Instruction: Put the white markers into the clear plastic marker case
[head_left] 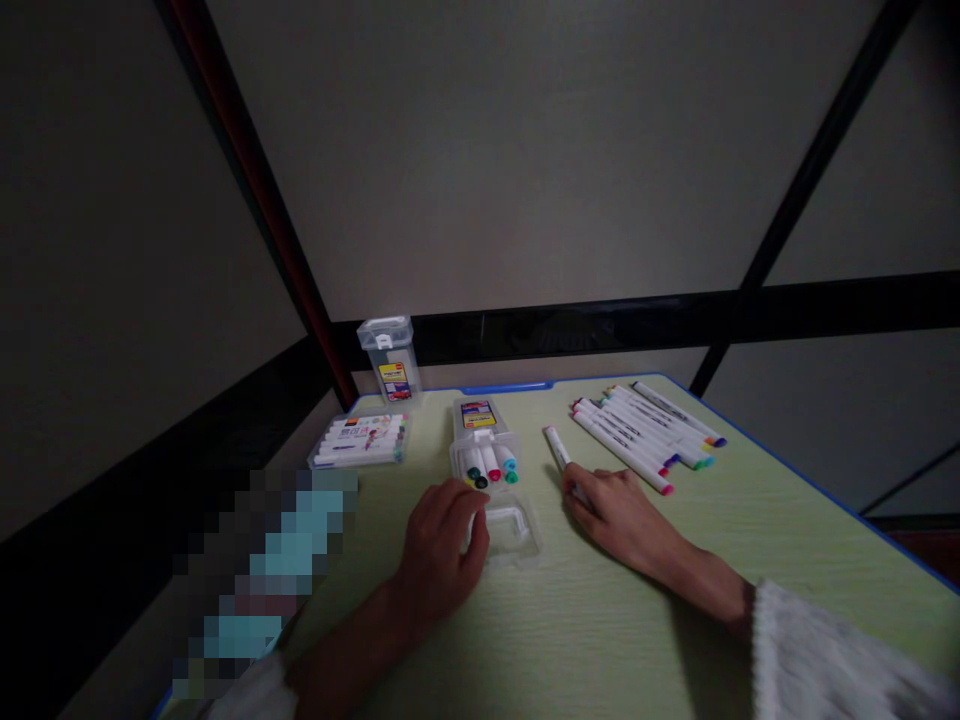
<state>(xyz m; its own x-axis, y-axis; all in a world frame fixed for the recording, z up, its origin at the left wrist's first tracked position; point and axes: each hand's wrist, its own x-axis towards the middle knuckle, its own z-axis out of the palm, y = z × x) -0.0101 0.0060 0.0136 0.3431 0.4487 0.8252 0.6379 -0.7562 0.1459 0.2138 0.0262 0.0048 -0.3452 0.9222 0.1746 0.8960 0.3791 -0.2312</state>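
My right hand [615, 515] is closed around a white marker [557, 447] with a pinkish end, held low over the table. In front of my left hand [444, 540] lies a clear plastic marker case [476, 425], its lid [517, 555] folded open toward me. Curled fingers and thumb of that hand pinch the lid's left edge. Several markers [493, 472] sit inside the case, their dark, red, yellow and teal ends facing me. To the right, several white markers [619, 440] with coloured ends lie side by side on the table.
A clear upright case [394, 365] with a yellow label stands at the back left of the table [600, 630]. Before it lies a flat pack of markers [362, 440]. A blue strip [506, 387] runs along the back edge, close to the wall panels [540, 150]. The left side is pixelated.
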